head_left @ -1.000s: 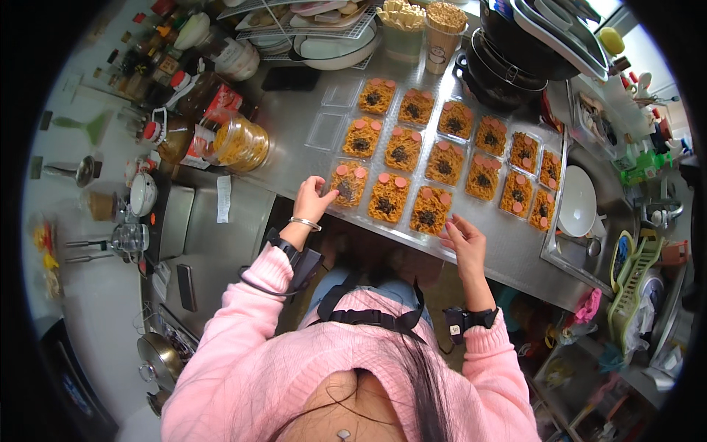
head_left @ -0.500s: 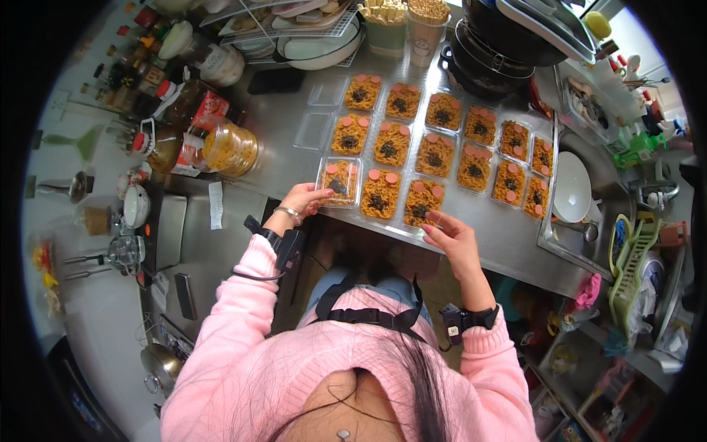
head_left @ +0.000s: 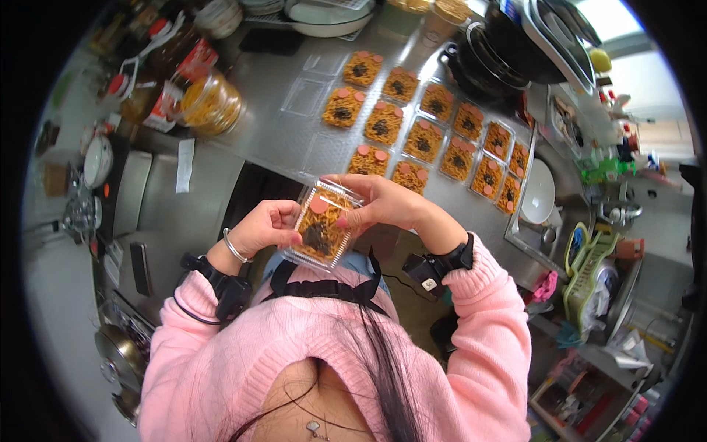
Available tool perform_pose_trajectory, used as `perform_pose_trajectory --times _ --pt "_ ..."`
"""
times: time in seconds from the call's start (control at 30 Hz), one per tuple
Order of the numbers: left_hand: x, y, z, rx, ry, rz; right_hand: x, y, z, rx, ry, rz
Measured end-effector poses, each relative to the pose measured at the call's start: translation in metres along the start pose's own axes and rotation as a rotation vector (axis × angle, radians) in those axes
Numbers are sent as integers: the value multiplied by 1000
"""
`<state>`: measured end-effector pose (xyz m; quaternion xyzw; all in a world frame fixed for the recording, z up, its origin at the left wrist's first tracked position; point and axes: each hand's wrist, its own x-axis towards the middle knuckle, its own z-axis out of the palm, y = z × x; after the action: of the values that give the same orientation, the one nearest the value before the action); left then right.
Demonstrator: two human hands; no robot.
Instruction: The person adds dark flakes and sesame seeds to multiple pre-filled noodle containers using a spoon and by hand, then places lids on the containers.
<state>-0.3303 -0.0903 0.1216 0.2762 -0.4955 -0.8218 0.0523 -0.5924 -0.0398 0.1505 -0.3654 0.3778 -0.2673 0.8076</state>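
A clear plastic food box is held up in front of the counter's near edge, tilted. Inside it are orange-brown noodles with pink round slices and a dark topping, under a clear lid. My left hand is closed on the box's left side, thumb on the front. From the far right side my right hand grips it too, thumb pressed near the edge. Beyond my hands, several boxes of the same noodles stand in rows on the steel counter.
Clear plastic lids or trays lie left of the rows. A jar of yellow-orange food stands at the left by several bottles. Black pots are stacked at the back. To the right, a white bowl sits in the sink.
The box at the near left corner has been lifted off the counter and brought toward me. My right hand has moved left from the rows and taken hold of it as well.
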Motion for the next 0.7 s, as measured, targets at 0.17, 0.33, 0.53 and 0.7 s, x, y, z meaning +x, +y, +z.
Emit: perform_pose_trajectory --times 0.17,0.33,0.53,0.7 --pt "2 -24 5 -547 107 198 22 -5 38 -56 -145 71" --pt "9 -40 -18 -686 -290 201 42 -5 60 -205 -213 -30" --pt "-2 -16 -49 -588 -193 546 43 -16 67 -473 -170 51" --pt "-50 0 -52 -103 -103 582 44 -22 73 -509 -96 38"
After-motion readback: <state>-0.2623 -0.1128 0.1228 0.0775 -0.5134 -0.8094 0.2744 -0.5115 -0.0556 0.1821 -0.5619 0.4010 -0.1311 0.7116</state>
